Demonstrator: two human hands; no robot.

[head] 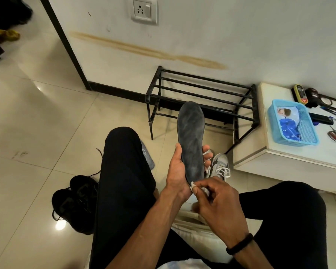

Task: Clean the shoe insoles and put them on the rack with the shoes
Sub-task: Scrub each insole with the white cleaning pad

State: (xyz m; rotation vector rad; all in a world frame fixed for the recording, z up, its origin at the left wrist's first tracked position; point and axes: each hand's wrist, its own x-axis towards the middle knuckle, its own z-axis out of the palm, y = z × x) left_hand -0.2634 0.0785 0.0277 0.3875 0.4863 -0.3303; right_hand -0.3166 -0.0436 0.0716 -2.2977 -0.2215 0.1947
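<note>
We hold the dark grey foam insole [191, 140] upright in our left hand [177, 171], thumb and fingers clasped around its heel half, toe pointing away toward the black metal shoe rack [202, 96]. Our right hand [219, 199] pinches a small white wipe [195, 186] at the heel end, so we judge the stroke should run lengthwise toward the toe

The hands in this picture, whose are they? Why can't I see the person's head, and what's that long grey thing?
The camera sits on the person's head and looks down, so you see only arms and legs. The left hand holds a grey shoe insole upright. The right hand pinches a small white wipe at the insole's bottom end to clean it. On the floor lie black shoes, a grey sneaker and a black rack with nothing on it.
</note>
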